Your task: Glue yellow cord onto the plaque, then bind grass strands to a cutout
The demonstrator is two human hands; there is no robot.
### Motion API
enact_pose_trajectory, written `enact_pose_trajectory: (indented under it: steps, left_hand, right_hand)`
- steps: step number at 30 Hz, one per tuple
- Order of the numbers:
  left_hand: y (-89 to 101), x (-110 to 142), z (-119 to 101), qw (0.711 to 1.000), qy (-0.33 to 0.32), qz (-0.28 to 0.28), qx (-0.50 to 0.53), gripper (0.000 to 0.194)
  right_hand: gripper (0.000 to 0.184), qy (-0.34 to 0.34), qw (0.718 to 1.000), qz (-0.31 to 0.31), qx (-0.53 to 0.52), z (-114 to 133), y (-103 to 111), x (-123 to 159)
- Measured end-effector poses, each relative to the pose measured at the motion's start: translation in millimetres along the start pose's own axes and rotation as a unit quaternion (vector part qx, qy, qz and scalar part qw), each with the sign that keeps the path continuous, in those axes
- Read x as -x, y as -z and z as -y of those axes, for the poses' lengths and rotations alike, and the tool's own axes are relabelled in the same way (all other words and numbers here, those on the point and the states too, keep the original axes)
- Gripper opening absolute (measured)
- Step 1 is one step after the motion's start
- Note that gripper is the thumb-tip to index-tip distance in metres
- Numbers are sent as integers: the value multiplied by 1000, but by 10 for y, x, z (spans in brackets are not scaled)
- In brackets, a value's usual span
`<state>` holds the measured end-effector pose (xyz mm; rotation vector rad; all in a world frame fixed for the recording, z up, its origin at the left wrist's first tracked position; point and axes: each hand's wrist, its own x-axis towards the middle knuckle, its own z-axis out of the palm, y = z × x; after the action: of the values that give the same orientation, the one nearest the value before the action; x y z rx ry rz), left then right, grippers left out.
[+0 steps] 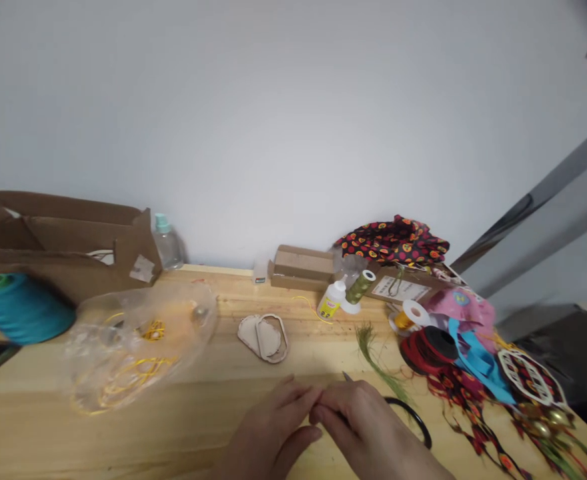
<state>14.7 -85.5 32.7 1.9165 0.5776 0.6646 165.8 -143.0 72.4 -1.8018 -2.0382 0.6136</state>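
My left hand (278, 430) and my right hand (368, 427) meet fingertip to fingertip over the front of the wooden table. On the right hand the fingers are curled into a pinch; whatever lies in it is hidden. The left fingers are pressed together against the right fingertips, and what they hold, if anything, cannot be made out. Under my right hand lies a pair of scissors, its black handle (413, 417) and the point of a blade showing. Beyond the hands rests a flat beige oval piece with a frame (266, 337). A bundle of green threads (376, 363) lies beside the scissors.
At left are a clear plastic bag (143, 347) with yellow cord, a teal thread cone (23, 307) and an open cardboard box (83, 260). A glue bottle (331, 300) and green thread spool (361, 287) stand behind. Ribbons, a red spool (428, 350) and patterned fabric (393, 241) crowd the right.
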Motion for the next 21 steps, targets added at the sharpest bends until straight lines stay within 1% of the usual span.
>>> enact_pose_trajectory:
  steps: [3, 4, 6, 9, 11, 13, 15, 17, 19, 21]
  left_hand:
    - [-20, -42, -57, 998, 52, 10, -20, 24]
    - [-22, -56, -74, 998, 60, 17, -31, 23]
    - [-26, -86, -102, 997, 53, 36, -50, 22]
    - [-28, -145, -151, 992, 39, 55, -104, 23]
    - [-19, -201, -208, 986, 53, 51, -147, 22]
    - [1, -269, -281, 984, 90, 31, -152, 21]
    - [18, -341, -339, 986, 137, 8, -98, 25]
    - [13, -406, -351, 985, 172, -9, -7, 28]
    - [-28, -461, -313, 976, 196, -8, 89, 27]
    - [-96, -505, -253, 963, 215, 1, 159, 26]
  right_hand:
    - [26, 0, 1000, -12, -5, -29, -17, 39]
    - [25, -3, 1000, -22, -8, -49, -25, 55]
    - [24, -12, 999, -40, -13, -95, -39, 86]
    - [23, -26, 998, -47, -18, -154, -34, 115]
    - [24, -33, 997, -52, -37, -184, -16, 125]
    - [25, -33, 994, -67, -77, -214, -8, 136]
    - [27, -34, 987, -92, -126, -253, -38, 156]
    - [29, -49, 974, -136, -173, -307, -124, 185]
    - [31, -66, 957, -175, -221, -370, -253, 222]
    - [32, -69, 947, -191, -248, -437, -392, 268]
